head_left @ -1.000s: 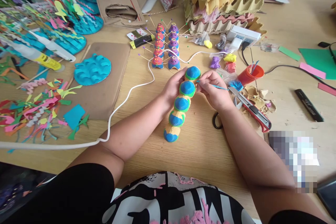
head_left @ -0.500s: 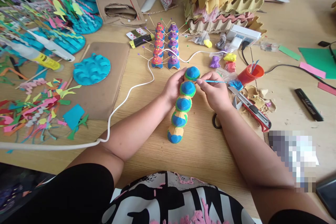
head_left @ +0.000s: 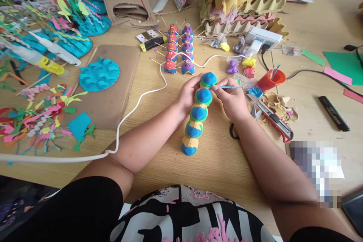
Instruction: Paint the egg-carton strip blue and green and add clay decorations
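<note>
A strip of egg carton cups [head_left: 198, 114] runs from the middle of the table toward me, its domes covered in blue with green bands round them and bare yellowish carton between. My left hand [head_left: 189, 92] is closed on the far end of the strip from the left side. At that same end, my right hand [head_left: 233, 100] pinches a thin blue stick [head_left: 230, 87], whose near tip is hidden by the fingers beside the first green band. Beyond the hands stand red carton figures [head_left: 170, 56] and purple carton figures [head_left: 187, 56] with pins in them.
A white cable [head_left: 141, 96] crosses the table on the left, over my left forearm. To the right lie a utility knife [head_left: 272, 117], scissors [head_left: 256, 112], a red cup [head_left: 271, 80] and a black marker [head_left: 334, 113]. Paper scraps [head_left: 42, 117] cover the left; egg trays [head_left: 241, 3] are stacked behind.
The far end of the carton strip has shifted very slightly to the right. Both hands keep nearly the same place and grip.
</note>
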Available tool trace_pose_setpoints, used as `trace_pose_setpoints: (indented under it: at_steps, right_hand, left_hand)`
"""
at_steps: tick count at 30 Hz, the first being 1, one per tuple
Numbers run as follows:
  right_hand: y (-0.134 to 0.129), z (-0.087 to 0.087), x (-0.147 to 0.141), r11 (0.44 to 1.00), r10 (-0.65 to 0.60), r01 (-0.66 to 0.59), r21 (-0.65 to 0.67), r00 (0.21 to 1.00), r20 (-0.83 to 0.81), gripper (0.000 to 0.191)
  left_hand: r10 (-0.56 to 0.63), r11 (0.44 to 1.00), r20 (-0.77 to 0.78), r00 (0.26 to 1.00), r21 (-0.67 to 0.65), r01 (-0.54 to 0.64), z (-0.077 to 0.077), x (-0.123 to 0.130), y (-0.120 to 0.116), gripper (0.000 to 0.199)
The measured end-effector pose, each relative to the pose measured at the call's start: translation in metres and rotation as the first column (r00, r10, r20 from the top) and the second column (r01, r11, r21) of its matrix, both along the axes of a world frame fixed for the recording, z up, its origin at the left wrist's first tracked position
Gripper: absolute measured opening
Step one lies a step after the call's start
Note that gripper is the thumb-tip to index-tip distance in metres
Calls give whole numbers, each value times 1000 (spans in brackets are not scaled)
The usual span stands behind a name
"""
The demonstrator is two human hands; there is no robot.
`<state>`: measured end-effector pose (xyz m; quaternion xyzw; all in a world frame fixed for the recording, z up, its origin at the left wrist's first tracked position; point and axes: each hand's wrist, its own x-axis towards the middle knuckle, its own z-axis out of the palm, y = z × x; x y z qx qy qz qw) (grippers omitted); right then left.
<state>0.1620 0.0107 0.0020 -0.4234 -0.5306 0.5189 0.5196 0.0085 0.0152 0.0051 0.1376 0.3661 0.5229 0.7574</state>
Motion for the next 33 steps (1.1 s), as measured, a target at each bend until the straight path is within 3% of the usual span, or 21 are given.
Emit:
trace_pose_setpoints:
  at_steps: [4,10,17,26,33]
  right_hand:
    - [1,-2,1,1000,19,-19,5,1000,-3,59]
    - [1,-5,3,997,32,-35,72,999,39,56]
    - [-3,-6,-1,989,-64,53,136,995,72,54]
    - [-6,1,-5,984,-82,66,165,992,93,54]
    - [-7,5,-5,981,-110,86,173,985,130,56]
  left_hand:
    - [-26,997,26,999,74,24,-1,-1,0,31]
    - [-69,997,27,997,42,68,1,-5,3,35]
    - [-40,997,34,999,71,37,-4,-2,2,29]
    - [23,998,123,992,50,-30,-2,4,0,28]
    - [19,993,66,998,113,-26,-7,2,1,29]
